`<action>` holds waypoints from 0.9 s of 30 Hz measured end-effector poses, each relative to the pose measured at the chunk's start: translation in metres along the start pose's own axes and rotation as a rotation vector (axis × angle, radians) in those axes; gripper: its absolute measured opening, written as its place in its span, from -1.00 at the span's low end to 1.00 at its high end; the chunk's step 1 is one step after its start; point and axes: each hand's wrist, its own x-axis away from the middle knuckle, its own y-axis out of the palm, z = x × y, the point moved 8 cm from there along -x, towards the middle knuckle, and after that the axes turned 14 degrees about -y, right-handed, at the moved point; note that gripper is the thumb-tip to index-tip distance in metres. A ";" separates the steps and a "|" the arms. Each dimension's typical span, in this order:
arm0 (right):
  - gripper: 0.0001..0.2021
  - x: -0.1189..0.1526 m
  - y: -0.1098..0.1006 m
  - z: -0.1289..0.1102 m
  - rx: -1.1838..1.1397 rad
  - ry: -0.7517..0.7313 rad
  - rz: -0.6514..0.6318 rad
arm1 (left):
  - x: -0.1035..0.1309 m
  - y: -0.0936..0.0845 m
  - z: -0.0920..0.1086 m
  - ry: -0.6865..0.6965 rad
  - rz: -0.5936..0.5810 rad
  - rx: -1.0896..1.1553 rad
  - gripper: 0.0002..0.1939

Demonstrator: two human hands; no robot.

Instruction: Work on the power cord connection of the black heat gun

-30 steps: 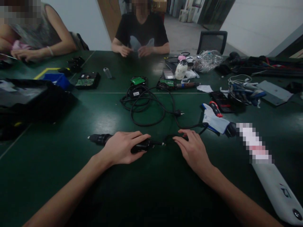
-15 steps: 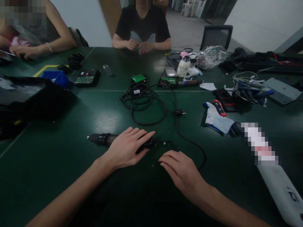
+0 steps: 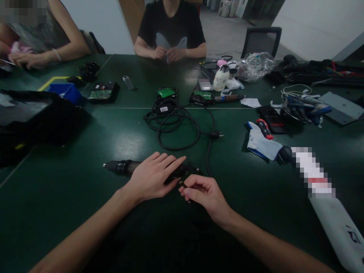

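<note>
Head view — the only one supplied. My left hand (image 3: 152, 177) lies flat over the rear of a black power tool (image 3: 125, 167), which rests lengthwise on the green bench (image 3: 71, 212); its metal nose sticks out well beyond my knuckles on the left. The fingers (image 3: 170, 162) of this hand are straight and together, pressing down on the body, not wrapped round it.

My right hand (image 3: 203, 194) sits just beside the left fingertips, at the tool's tail end. Its fingers (image 3: 190, 185) are curled and pinched on a small dark piece (image 3: 181, 184) where the black cord (image 3: 209, 151) leaves the tool; what that piece is I cannot tell — it is too small and dim.

Handling, as I judge it: the tool looks rigid, fairly weighty and smooth-skinned, so the thick middle of the barrel is the sound place to grip, never the cord. The cord is limp and will trail and snag; it is best taken close to the tool's end.

Beyond my fingers the cord runs away to a loose coil (image 3: 176, 127) with a plug (image 3: 217, 134). Well off to the right of my right hand lie a white glove (image 3: 263, 146) and a red-handled screwdriver (image 3: 264, 129). Two other people sit at the far side, their hands at their own work.
</note>
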 end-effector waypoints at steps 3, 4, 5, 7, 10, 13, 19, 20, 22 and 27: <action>-0.91 -0.009 -0.023 -0.023 0.435 -0.206 -0.102 | -0.001 -0.001 0.001 0.015 -0.025 0.005 -0.33; -0.91 -0.011 -0.028 -0.030 0.591 -0.274 -0.150 | -0.001 -0.001 0.001 0.024 -0.034 0.011 -0.34; -0.89 -0.012 -0.032 -0.036 0.722 -0.329 -0.196 | 0.000 -0.002 0.002 0.032 -0.042 0.019 -0.37; -0.90 -0.014 -0.036 -0.038 0.875 -0.372 -0.294 | 0.000 -0.003 0.003 0.040 -0.039 0.038 -0.45; -0.88 -0.016 -0.036 -0.038 0.979 -0.424 -0.325 | 0.001 -0.004 0.007 0.042 -0.018 0.062 -0.56; -0.82 -0.019 -0.042 -0.041 1.049 -0.418 -0.232 | -0.001 -0.005 0.017 0.016 0.060 0.062 -0.59; -0.80 -0.025 -0.064 -0.048 1.183 -0.297 -0.086 | -0.019 -0.002 0.032 -0.197 0.210 -0.014 -0.57; -0.81 -0.026 -0.066 -0.049 1.174 -0.288 -0.082 | -0.023 0.001 0.032 -0.211 0.202 -0.024 -0.58; -0.82 -0.029 -0.067 -0.050 1.128 -0.290 -0.080 | -0.031 0.005 0.030 -0.219 0.184 -0.041 -0.61; -0.83 -0.038 -0.067 -0.041 0.844 -0.228 -0.125 | -0.041 0.006 0.023 -0.158 0.158 -0.095 -0.62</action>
